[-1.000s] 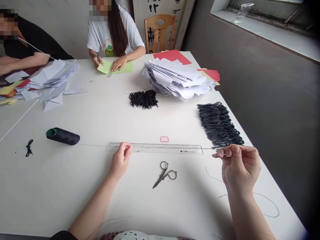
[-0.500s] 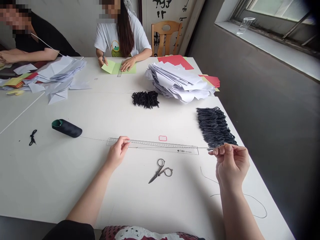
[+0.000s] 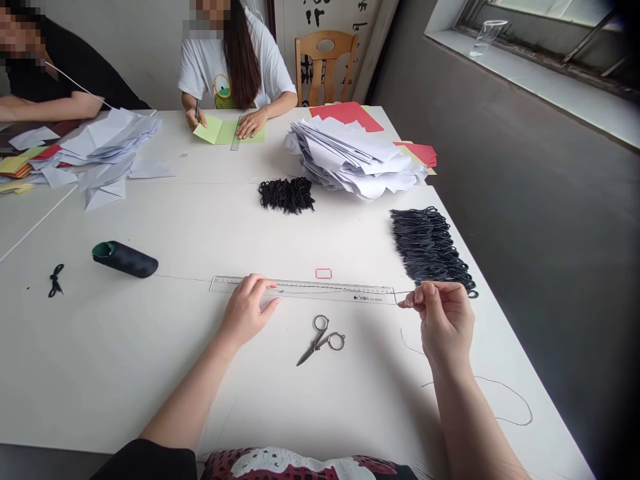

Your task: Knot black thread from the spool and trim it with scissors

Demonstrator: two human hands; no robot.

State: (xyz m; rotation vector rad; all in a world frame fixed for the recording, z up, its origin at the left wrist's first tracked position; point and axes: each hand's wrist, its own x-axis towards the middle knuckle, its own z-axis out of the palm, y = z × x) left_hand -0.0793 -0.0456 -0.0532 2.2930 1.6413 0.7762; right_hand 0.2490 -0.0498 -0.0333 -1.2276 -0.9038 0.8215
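My right hand pinches the end of a dark thread between thumb and fingers, just past the right end of a clear ruler. Along the ruler the thread runs leftward, a little slack. Over the ruler's left part is my left hand, thumb and forefinger apart; whether its fingertips touch the thread I cannot tell. From there a thin strand leads to a black spool of thread lying on its side. Partly opened scissors lie in front of the ruler.
A bundle of black cord loops lies near the right table edge, a smaller bundle behind. Paper stacks and more papers cover the far side. Loose thread lies by my right forearm. A person sits opposite, hands on green card.
My left hand has slid slightly right, and its pinch has opened. My right hand has come left with the thread, which was taut and now sags a little. The view has shifted slightly.
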